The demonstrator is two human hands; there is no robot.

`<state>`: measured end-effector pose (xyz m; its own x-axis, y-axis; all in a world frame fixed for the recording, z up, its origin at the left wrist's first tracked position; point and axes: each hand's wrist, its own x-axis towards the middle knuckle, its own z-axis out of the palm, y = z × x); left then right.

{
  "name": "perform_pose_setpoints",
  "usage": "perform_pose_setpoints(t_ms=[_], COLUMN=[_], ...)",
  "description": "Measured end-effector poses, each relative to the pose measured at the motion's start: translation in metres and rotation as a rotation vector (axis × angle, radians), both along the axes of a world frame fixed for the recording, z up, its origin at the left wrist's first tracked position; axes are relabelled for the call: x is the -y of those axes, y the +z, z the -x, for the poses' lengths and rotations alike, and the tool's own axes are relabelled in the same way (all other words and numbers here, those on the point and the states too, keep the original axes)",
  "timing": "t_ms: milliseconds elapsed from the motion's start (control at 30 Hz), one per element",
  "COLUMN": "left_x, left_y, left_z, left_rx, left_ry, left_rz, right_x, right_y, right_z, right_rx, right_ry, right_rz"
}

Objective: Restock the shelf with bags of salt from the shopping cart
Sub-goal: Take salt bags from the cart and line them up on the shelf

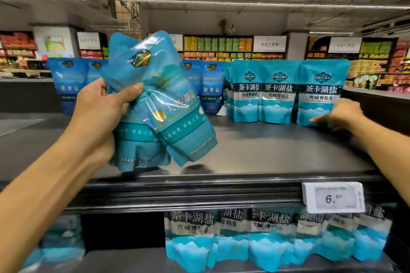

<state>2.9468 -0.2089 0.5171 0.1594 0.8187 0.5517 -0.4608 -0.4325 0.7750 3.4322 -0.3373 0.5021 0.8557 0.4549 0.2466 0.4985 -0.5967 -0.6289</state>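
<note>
My left hand grips a bunch of teal salt bags by their middle, held tilted above the front left of the dark shelf. Its thumb lies across the front bag. My right hand reaches to the right end of the shelf, fingers straight and touching the lower edge of the rightmost standing teal salt bag. Two more stacks of the same bags stand upright to its left. The shopping cart is out of view.
Dark blue salt bags stand along the back left of the shelf. A price tag reading 6 hangs on the shelf's front edge. The lower shelf holds several teal bags. Store aisles fill the background.
</note>
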Motion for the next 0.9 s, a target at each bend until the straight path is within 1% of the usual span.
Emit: perform_pose_setpoints(t_ms=[33,67,100,133,167,233,267,300,333,433,533,567,600,733,833,900], left_x=[0.004,0.007,0.011,0.015,0.018,0.026,0.031,0.037,0.043,0.062,0.074,0.076,0.078,0.08,0.082,0.083], left_y=[0.001,0.002,0.003,0.005,0.006,0.008,0.008,0.007,0.005,-0.009,-0.034,-0.044,-0.055,-0.116,-0.171,-0.203], left_z=[0.004,0.007,0.012,0.017,0.021,0.035,0.043,0.051,0.058,0.086,0.115,0.124,0.135,0.174,0.199,0.212], left_rx=[-0.001,-0.003,-0.006,-0.009,-0.014,-0.027,-0.036,-0.046,-0.053,-0.066,-0.063,-0.061,-0.06,-0.091,-0.13,-0.192], left_ry=[0.004,0.004,0.0,-0.008,-0.022,-0.048,-0.064,-0.083,-0.103,-0.152,-0.175,-0.163,-0.15,-0.088,-0.006,0.072], left_rz=[0.005,0.006,0.003,0.0,0.004,0.016,0.017,0.019,0.023,0.043,0.076,0.099,0.124,0.266,0.406,0.438], right_x=[0.003,0.007,0.011,0.014,0.019,0.032,0.04,0.046,0.051,0.049,0.042,0.041,0.039,0.033,0.032,0.031], right_y=[0.007,0.016,0.025,0.035,0.043,0.049,0.046,0.037,0.026,-0.003,-0.033,-0.045,-0.058,-0.119,-0.16,-0.179], right_z=[0.014,0.031,0.053,0.079,0.11,0.189,0.232,0.273,0.311,0.393,0.43,0.441,0.451,0.488,0.504,0.507], right_rx=[0.047,0.132,0.242,0.335,0.379,0.352,0.295,0.212,0.116,-0.117,-0.537,-0.647,-0.712,-0.911,-1.058,-1.07], right_ry=[0.002,-0.006,0.001,0.05,0.153,0.476,0.653,0.813,0.929,1.117,1.297,1.322,1.321,1.233,1.241,1.215], right_rz=[0.021,0.025,-0.014,-0.118,-0.268,-0.559,-0.649,-0.693,-0.691,-0.551,-0.519,-0.516,-0.517,-0.484,-0.36,-0.244])
